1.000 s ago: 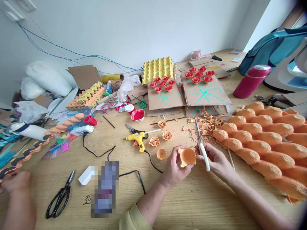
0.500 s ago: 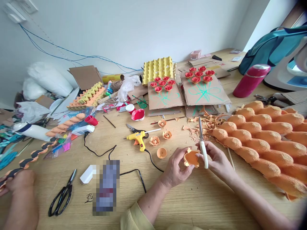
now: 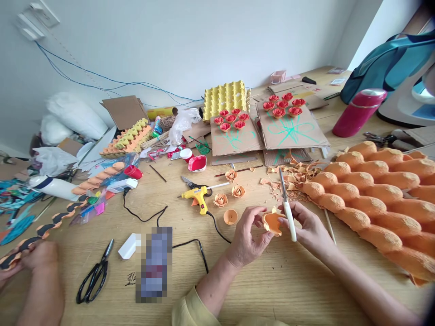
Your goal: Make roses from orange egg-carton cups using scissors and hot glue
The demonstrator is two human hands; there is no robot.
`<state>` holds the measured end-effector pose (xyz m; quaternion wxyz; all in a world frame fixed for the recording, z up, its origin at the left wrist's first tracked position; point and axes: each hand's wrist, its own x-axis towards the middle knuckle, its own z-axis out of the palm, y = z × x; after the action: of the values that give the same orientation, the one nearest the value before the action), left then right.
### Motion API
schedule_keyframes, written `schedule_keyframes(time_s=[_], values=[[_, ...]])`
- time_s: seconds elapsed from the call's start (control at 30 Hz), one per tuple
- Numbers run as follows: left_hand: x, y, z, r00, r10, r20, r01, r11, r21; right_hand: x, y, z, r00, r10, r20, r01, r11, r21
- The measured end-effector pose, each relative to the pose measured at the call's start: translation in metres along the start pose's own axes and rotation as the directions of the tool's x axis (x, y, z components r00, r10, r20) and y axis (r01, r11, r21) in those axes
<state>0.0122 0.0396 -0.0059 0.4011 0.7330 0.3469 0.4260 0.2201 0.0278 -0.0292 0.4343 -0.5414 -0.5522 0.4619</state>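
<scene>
My left hand [image 3: 253, 235] pinches a cup cut from orange egg carton [image 3: 273, 223], its rim wavy like petals, between thumb and fingers. In my right hand [image 3: 306, 226] are white-handled scissors [image 3: 289, 219], seen edge-on with the blades pointing away from me. My right fingertips reach the cup's right side. Left of the cup, an uncut round cup [image 3: 230, 217] lies on the table. Beyond it are several orange carton roses [image 3: 238, 191]. Orange scraps [image 3: 288, 176] are heaped past the scissor tips.
A large orange egg tray [image 3: 369, 203] fills the right side. A yellow glue gun [image 3: 197, 197] with its cord lies left of the roses. Black-handled scissors [image 3: 95, 276] rest farther left. Another person's hand [image 3: 41, 256] holds a black-and-orange carton strip [image 3: 45, 231]. Red flowers [image 3: 279, 112] stand on cardboard.
The camera view has turned slightly left. The cup in my left hand is tilted a little differently, and both hands keep their holds.
</scene>
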Motion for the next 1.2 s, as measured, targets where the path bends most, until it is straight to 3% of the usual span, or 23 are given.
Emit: schedule_keyframes(time_s=[0.07,0.13,0.2,0.23,0.33,0.5,0.73,1.0,1.2], values=[[0.002,0.004,-0.015,0.995,0.049,-0.082,-0.037,0.989,0.14,0.0,-0.003,-0.001,1.0,-0.007,-0.024,0.007,1.0,0.005],[0.003,0.004,-0.036,0.967,0.046,-0.252,0.039,0.945,0.325,-0.001,-0.006,-0.001,0.999,-0.001,-0.045,0.001,1.0,0.004],[-0.001,-0.001,-0.061,0.887,-0.035,-0.46,0.261,0.86,0.438,-0.001,-0.008,-0.002,0.999,0.009,-0.049,-0.009,1.0,0.006],[-0.004,-0.006,-0.074,0.818,-0.105,-0.566,0.41,0.797,0.444,-0.001,-0.01,-0.002,0.999,0.013,-0.047,-0.013,1.0,0.008],[-0.015,-0.022,-0.105,0.694,-0.199,-0.691,0.581,0.722,0.376,-0.002,-0.012,-0.001,0.999,0.019,-0.044,-0.018,1.0,0.007],[-0.019,-0.043,-0.126,0.559,-0.45,-0.696,0.728,0.668,0.152,-0.003,-0.014,0.0,0.999,0.009,-0.04,-0.008,1.0,0.007],[-0.008,-0.052,-0.129,0.451,-0.652,-0.609,0.739,0.656,-0.154,-0.002,-0.018,-0.002,0.999,-0.019,-0.048,0.019,1.0,-0.002],[-0.008,-0.052,-0.129,0.415,-0.671,-0.614,0.651,0.691,-0.315,-0.002,-0.017,-0.001,0.998,-0.048,-0.03,0.047,0.999,-0.016],[-0.012,-0.056,-0.133,0.428,-0.636,-0.643,0.644,0.713,-0.277,-0.002,-0.02,-0.001,0.998,-0.053,-0.023,0.052,0.998,-0.018]])
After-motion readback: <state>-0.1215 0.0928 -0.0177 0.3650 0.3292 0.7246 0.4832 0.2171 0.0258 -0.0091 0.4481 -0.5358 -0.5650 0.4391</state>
